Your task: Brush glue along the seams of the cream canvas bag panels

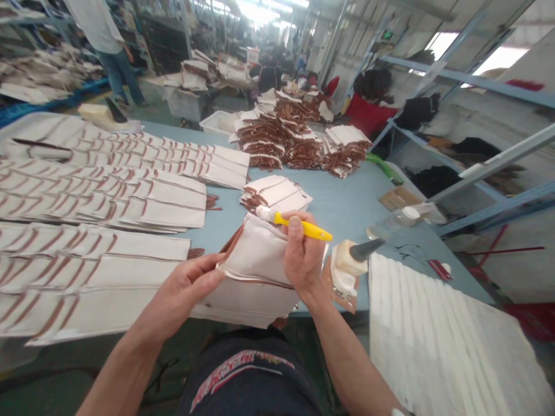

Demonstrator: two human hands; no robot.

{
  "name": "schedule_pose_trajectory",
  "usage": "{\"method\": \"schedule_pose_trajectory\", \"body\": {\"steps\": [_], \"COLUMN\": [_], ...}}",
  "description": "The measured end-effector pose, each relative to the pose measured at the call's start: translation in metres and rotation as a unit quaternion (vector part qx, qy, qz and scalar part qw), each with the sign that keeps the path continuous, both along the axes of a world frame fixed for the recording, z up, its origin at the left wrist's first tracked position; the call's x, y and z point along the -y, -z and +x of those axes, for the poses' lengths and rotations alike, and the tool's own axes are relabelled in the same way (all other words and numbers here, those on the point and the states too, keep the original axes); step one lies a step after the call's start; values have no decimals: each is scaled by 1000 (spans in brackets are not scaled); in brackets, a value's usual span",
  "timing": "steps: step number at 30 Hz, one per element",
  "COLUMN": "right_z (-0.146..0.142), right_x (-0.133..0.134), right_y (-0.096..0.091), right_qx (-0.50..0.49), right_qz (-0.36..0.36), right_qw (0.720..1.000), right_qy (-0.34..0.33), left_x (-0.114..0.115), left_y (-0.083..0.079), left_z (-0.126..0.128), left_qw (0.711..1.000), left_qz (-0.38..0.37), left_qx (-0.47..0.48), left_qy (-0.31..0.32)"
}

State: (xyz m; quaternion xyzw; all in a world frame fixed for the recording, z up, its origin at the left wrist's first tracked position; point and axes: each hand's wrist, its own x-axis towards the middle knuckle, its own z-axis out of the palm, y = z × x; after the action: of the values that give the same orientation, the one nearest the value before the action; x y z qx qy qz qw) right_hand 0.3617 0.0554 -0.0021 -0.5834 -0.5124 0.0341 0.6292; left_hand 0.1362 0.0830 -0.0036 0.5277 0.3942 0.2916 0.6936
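My left hand point(184, 289) pinches the left edge of a pale leather piece point(255, 254) with brown edges, held up at the table's near edge. My right hand point(303, 254) is closed round the yellow handle of a brush point(318, 231). White stuff coats the bristles, which lie by the piece's far upper corner. The right fingers also rest at the piece's right side; whether they grip it is hidden. Just beyond lies a small stack of similar pieces point(280, 193). To the right of my right hand stands a pale block-like container point(347, 260) with a dark tapered handle sticking out.
Overlapping rows of pale pieces point(99, 208) cover the table's left. Tall brown-and-white stacks point(286, 133) stand at the back. A clear bottle point(392, 222), a red tool point(440, 270) and white layered sheets point(433, 335) are on the right. A person point(102, 34) stands far left.
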Motion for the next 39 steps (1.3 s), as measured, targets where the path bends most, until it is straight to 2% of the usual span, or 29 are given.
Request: {"method": "schedule_pose_trajectory", "body": {"steps": [3,6,9,11,13,17,21,26,31,36,39], "right_z": [7,9,9,9,9,7,-4,-18,-15,-19,-24], "right_x": [-4,-11,-16,-13,-2,36,61,53,50,54,51], "right_y": [-1,13,29,33,31,14,2,5,13,12,10], "right_qx": [-34,-41,-56,-86,-132,-243,-271,-298,-336,-298,-278], "right_qz": [-6,-22,-44,-35,-8,4,13,-28,3,-9,13], "right_qw": [999,999,997,996,991,964,951,936,936,946,953], "right_qy": [6,6,-6,-15,-33,-106,-148,-186,-107,-129,-120], "left_x": [6,15,19,19,17,13,14,18,21,23,26], "left_y": [4,2,-2,-1,4,14,12,8,10,10,11], "left_z": [-8,-4,4,9,11,12,14,17,17,20,20], "left_qw": [992,978,968,965,964,965,967,971,974,977,981], "left_qz": [90,173,213,217,222,220,200,183,166,159,141], "left_qx": [-71,-96,-103,-109,-120,-141,-157,-147,-154,-142,-133], "left_qy": [55,65,81,95,80,31,22,36,5,10,-5]}}
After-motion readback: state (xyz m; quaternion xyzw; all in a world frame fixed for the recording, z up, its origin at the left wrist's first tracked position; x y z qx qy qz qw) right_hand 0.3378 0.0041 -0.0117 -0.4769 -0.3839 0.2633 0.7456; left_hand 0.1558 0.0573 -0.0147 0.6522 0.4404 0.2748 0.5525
